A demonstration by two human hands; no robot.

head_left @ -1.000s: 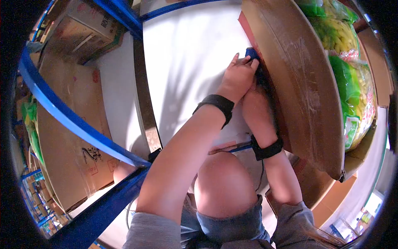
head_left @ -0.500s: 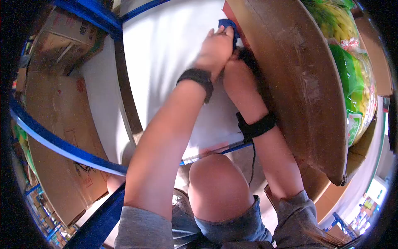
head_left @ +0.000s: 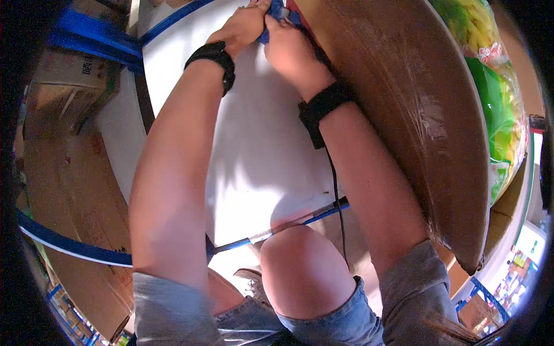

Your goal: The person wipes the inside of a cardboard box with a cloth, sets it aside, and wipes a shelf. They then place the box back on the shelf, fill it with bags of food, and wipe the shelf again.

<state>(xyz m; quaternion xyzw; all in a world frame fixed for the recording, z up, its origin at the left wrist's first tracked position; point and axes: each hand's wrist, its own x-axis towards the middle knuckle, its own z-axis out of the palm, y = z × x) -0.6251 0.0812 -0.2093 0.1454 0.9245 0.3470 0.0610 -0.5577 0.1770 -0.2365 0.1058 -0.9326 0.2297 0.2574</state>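
At the top of the head view, a crumpled blue cloth [head_left: 276, 10] lies at the far end of a white shelf board [head_left: 254, 138], beside a cardboard box. My left hand [head_left: 245, 24] has its fingers closed on the cloth's left side; the fingertips reach the frame's top edge. From the right, my right hand [head_left: 291, 49] grips the same cloth with its thumb towards the left hand; its other fingers are mostly hidden. Both wrists wear black bands, and a dark cable [head_left: 336, 190] hangs from the right one.
A large cardboard box [head_left: 398, 115] borders the board on the right, with bags of yellow food [head_left: 496, 104] beyond it. Blue rack bars [head_left: 75, 248] and more cartons [head_left: 69, 173] stand at the left. My bent knee [head_left: 306, 271] is below the board's front edge.
Both hands have moved up and left in view, along with the cloth. My right hand, earlier partly hidden beside the box, now shows on the cloth. The camera view has shifted too.
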